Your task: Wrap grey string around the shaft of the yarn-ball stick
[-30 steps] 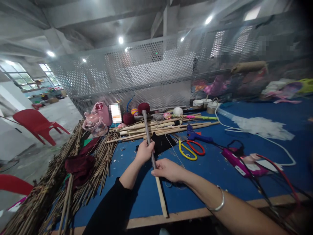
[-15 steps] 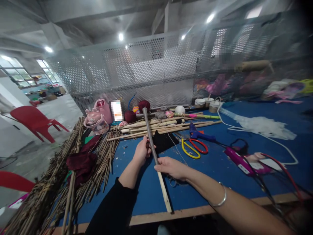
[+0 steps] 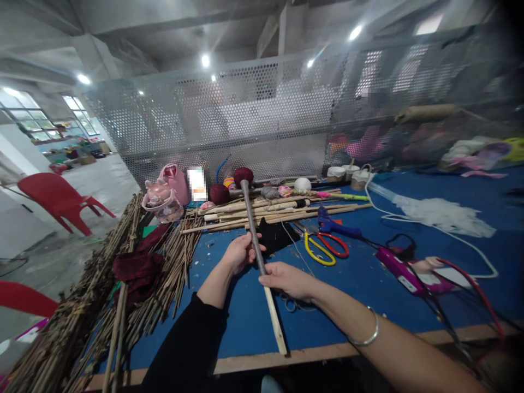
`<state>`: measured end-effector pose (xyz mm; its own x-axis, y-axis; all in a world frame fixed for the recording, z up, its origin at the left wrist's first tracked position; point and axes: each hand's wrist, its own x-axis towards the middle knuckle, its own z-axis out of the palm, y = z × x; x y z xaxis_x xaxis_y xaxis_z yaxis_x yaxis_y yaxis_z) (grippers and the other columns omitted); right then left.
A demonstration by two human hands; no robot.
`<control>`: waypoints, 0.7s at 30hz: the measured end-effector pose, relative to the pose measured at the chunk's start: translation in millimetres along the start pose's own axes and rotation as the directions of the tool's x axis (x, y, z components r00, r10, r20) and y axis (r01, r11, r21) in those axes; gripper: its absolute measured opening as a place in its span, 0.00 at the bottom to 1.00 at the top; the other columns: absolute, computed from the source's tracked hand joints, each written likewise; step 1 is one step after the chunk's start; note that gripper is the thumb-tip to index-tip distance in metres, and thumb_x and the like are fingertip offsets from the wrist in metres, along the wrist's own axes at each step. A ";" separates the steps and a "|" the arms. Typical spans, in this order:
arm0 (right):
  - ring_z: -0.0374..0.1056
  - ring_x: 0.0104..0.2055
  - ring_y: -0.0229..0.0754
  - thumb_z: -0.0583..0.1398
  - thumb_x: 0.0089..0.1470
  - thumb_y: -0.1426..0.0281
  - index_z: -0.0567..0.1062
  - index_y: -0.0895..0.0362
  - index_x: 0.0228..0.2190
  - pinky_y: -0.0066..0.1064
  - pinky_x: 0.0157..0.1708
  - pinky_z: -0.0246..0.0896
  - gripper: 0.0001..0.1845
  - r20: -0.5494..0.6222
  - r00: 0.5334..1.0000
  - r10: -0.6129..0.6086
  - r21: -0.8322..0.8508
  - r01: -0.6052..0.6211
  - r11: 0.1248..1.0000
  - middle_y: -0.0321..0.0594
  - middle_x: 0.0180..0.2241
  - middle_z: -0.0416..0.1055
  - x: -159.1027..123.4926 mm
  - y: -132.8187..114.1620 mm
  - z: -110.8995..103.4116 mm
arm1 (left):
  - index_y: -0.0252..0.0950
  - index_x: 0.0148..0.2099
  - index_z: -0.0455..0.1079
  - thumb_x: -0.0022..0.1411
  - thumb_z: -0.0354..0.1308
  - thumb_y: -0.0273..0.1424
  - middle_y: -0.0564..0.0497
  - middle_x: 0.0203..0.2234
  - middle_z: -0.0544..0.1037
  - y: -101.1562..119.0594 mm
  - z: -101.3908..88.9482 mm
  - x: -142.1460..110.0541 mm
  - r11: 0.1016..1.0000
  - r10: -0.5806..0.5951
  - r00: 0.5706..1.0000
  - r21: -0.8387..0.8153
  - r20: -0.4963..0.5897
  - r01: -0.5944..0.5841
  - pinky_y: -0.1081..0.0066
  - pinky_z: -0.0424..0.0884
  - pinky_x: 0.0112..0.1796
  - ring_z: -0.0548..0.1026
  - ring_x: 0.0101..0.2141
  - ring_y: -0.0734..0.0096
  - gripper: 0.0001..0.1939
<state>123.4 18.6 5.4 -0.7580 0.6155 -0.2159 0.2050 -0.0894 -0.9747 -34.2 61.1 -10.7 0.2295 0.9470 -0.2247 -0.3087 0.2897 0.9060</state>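
My right hand (image 3: 289,281) pinched the stick (image 3: 260,261) near the lower end of its grey section (image 3: 249,208); my left hand (image 3: 238,254) curled around it higher up.

1 black sleeve, 1 silver bangle

A long, slender stick (image 3: 272,311) slants away from the viewer over the bench (image 3: 237,338). Its far part, from the slightly flared tip past the left hand (image 3: 240,253) to the right hand (image 3: 286,279), is smooth grey; nearer than the right hand, it is bare, pale wood, ending near the bench's front edge.
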 end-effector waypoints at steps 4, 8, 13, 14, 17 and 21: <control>0.39 0.17 0.27 0.56 0.45 0.56 0.56 0.58 0.21 0.24 0.16 0.32 0.20 -0.013 1.000 0.009 -0.006 -0.009 1.000 0.25 0.15 0.46 0.8 1.2 0.6 | 0.32 0.41 0.65 0.54 0.49 0.42 0.45 0.24 0.75 4.0 -3.2 -0.4 1.000 -0.005 1.000 -0.013 0.010 0.005 0.83 0.48 0.11 0.58 0.12 0.85 0.19; 0.40 0.18 0.28 0.57 0.45 0.56 0.57 0.59 0.21 0.24 0.17 0.33 0.20 -0.021 1.000 0.009 -0.012 -0.009 1.000 0.26 0.17 0.46 2.0 4.2 0.7 | 0.31 0.42 0.65 0.48 0.55 0.31 0.45 0.28 0.75 8.5 -6.2 -3.3 1.000 -0.012 0.998 0.003 0.066 0.012 0.83 0.48 0.11 0.58 0.12 0.86 0.16; 0.39 0.18 0.28 0.57 0.44 0.56 0.56 0.59 0.20 0.24 0.18 0.33 0.20 0.011 1.000 -0.006 0.004 0.006 1.000 0.27 0.17 0.46 1.4 4.0 0.5 | 0.31 0.43 0.65 0.46 0.54 0.28 0.44 0.30 0.76 9.6 -7.9 -4.1 1.000 -0.018 0.995 0.016 0.101 0.016 0.82 0.51 0.12 0.60 0.13 0.85 0.19; 0.39 0.18 0.28 0.57 0.44 0.56 0.56 0.59 0.20 0.24 0.18 0.32 0.20 0.013 1.000 -0.006 0.004 0.006 1.000 0.27 0.17 0.46 1.0 3.3 0.5 | 0.31 0.43 0.65 0.46 0.54 0.28 0.44 0.30 0.76 9.6 -8.3 -4.0 1.000 -0.016 0.994 0.018 0.106 0.015 0.82 0.52 0.12 0.60 0.13 0.85 0.19; 0.39 0.18 0.28 0.57 0.44 0.55 0.56 0.59 0.20 0.24 0.18 0.32 0.20 0.011 1.000 -0.004 -0.001 0.004 1.000 0.27 0.17 0.46 -0.2 0.7 0.9 | 0.31 0.43 0.65 0.46 0.54 0.28 0.45 0.29 0.75 9.5 -9.7 -3.4 1.000 -0.009 0.994 0.018 0.112 0.007 0.82 0.54 0.13 0.60 0.13 0.85 0.19; 0.39 0.18 0.27 0.57 0.44 0.56 0.57 0.59 0.20 0.24 0.18 0.32 0.20 0.002 1.000 0.011 -0.017 -0.011 1.000 0.26 0.16 0.46 -0.1 -0.7 2.1 | 0.30 0.43 0.66 0.46 0.53 0.26 0.46 0.28 0.75 7.7 -10.5 -1.8 1.000 -0.016 0.995 0.010 0.095 0.015 0.81 0.56 0.13 0.62 0.14 0.84 0.18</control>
<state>122.0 17.0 6.0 -0.7567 0.6133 -0.2266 0.2240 -0.0825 -0.9711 -46.7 63.1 -7.0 0.3211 0.9249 -0.2038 -0.2963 0.3025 0.9059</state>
